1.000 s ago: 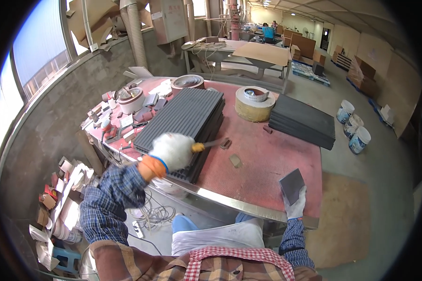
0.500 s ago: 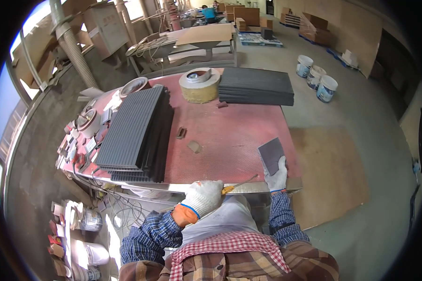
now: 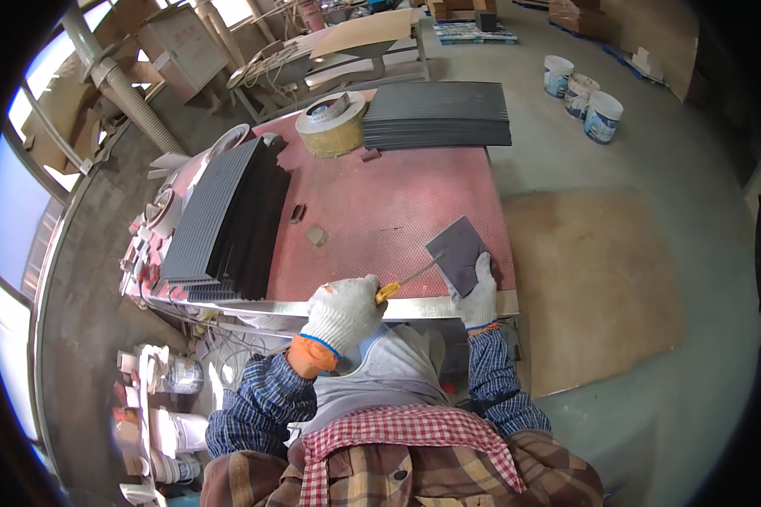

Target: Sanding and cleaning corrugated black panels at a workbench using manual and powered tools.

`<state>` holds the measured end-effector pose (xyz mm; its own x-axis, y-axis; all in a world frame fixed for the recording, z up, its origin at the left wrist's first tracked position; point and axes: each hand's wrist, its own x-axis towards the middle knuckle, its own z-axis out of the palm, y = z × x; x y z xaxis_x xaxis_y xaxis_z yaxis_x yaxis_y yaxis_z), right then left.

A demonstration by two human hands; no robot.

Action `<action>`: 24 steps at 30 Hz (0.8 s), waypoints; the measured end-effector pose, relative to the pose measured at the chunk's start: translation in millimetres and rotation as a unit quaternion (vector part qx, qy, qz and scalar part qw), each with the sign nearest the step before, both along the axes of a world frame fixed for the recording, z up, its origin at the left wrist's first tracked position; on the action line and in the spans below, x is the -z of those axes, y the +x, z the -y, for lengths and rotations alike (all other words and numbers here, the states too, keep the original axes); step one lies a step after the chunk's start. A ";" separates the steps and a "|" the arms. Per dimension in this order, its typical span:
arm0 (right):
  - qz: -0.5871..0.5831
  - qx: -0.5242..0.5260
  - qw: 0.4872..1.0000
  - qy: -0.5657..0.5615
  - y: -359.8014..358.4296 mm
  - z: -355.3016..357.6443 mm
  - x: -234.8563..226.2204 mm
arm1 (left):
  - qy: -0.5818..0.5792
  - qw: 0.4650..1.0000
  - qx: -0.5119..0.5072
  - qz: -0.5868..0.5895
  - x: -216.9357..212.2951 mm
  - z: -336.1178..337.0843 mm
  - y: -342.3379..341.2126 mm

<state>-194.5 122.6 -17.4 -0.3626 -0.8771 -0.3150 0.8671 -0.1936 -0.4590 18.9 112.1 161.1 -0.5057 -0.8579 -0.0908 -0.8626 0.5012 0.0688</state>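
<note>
My left hand, in a white knit glove, is closed round the yellow handle of a slim tool with a thin metal shaft. The shaft points up and right, its tip at the left edge of a dark grey rectangular sheet that looks like sandpaper. Gloved too, my right hand grips this sheet by its lower right side, thumb on top, over the front right of the red table. Whether the tip touches the sheet I cannot tell.
Stacks of dark ribbed panels lie on the table at left and back right. Between them stands a large tape roll. Small blocks lie mid-table. Buckets and a brown board are on the floor at right.
My left hand has raised the tool, bringing its tip up to the sheet. The sheet is tilted differently and nearer the tool. The whole view has shifted as well.
</note>
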 end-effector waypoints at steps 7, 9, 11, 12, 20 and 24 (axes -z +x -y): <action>0.021 -0.046 0.997 -0.061 -10.1 -5.8 8.0 | 0.020 0.998 -0.060 -0.028 11.4 -33.1 6.9; 0.045 -0.018 0.999 -0.017 -6.7 -5.0 6.9 | 0.027 0.998 -0.053 -0.037 11.5 -49.6 13.1; 0.020 -0.080 0.997 0.000 -34.3 -3.1 41.8 | 0.060 0.995 -0.010 -0.075 26.8 -55.4 11.9; 0.012 -0.048 0.997 0.051 9.8 -9.4 -16.8 | 0.047 0.996 -0.026 -0.071 39.6 -62.2 24.8; 0.152 -0.169 0.934 -0.277 -21.6 2.3 15.5 | 0.086 0.994 0.024 -0.064 41.7 -49.5 8.4; 0.154 -0.189 0.923 -0.297 -36.0 0.6 42.5 | 0.105 0.990 0.020 -0.091 15.1 -37.0 26.3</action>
